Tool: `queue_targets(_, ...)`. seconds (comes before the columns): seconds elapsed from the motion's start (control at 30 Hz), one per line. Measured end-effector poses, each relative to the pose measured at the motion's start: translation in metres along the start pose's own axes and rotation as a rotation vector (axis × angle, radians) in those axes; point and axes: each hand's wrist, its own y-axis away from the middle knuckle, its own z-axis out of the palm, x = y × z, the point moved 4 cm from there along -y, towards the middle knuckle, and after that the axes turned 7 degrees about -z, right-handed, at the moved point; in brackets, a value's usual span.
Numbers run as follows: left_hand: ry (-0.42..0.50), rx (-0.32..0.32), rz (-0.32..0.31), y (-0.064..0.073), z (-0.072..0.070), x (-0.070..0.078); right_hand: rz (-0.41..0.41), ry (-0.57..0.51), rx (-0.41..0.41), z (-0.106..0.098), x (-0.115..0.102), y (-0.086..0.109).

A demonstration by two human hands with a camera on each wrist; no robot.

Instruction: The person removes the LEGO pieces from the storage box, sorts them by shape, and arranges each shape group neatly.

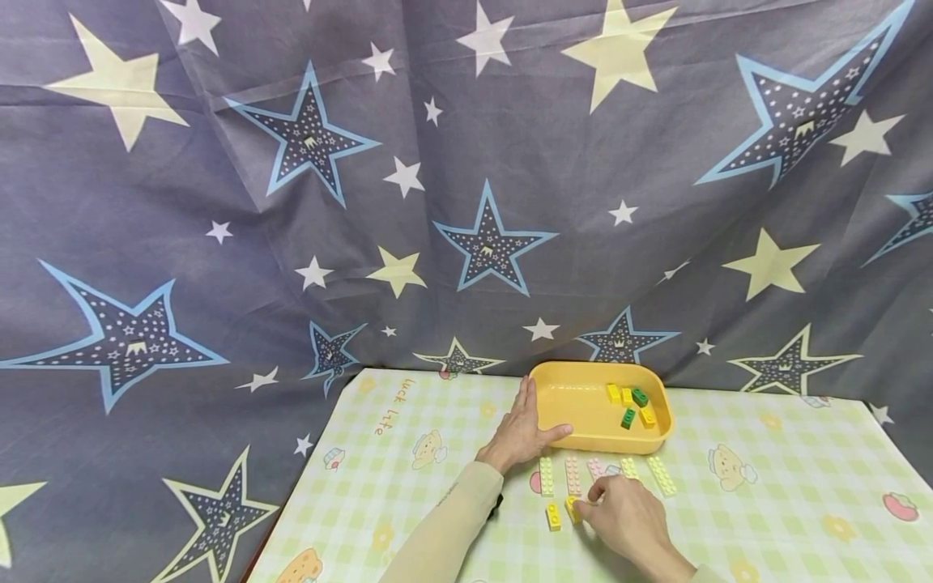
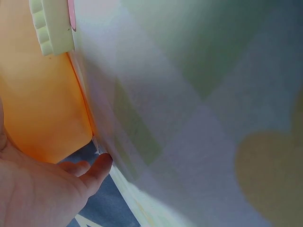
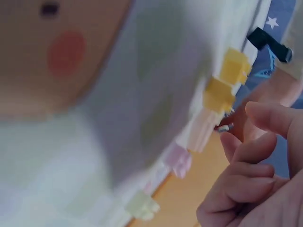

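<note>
My left hand (image 1: 519,429) rests against the left end of a yellow-orange plastic bin (image 1: 598,444), its fingers extended along the side and thumb over the front rim. At the front, my right hand (image 1: 625,518) is beside a small yellow toy brick (image 1: 572,508), fingertips right at its edge. In the right wrist view, the thumb and index finger of the right hand (image 3: 255,175) are parted, with no brick between them. Another yellow brick (image 1: 553,517) stands just left of that one. Both yellow bricks appear together in the right wrist view.
Between bin and hands runs a row of longer pastel bricks: pale green (image 1: 547,476), pink (image 1: 573,476), another pink one partly covered, and pale yellow-green (image 1: 662,476). Inside the bin lie several yellow (image 1: 614,394) and green bricks (image 1: 628,419). A star-patterned curtain (image 1: 466,202) hangs behind the checked tablecloth (image 1: 787,518).
</note>
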Motion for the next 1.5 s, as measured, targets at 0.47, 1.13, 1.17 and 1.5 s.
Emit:
queue_targets(0.47,-0.001,-0.009,-0.006,-0.001,0.000,-0.006,-0.017,0.008,0.119,-0.056,0.019,-0.050)
queue_targets(1.13,-0.016,-0.005,-0.018,0.001,0.000,-0.003,0.009,-0.016,0.130,-0.065,0.063,-0.128)
queue_targets(1.17,-0.014,-0.003,-0.018,0.000,0.000,-0.003,0.006,-0.016,0.129,-0.064,0.065,-0.131)
queue_targets(1.5,-0.007,-0.004,-0.028,-0.001,0.000,0.000,-0.004,0.003,0.136,-0.057,0.075,-0.155)
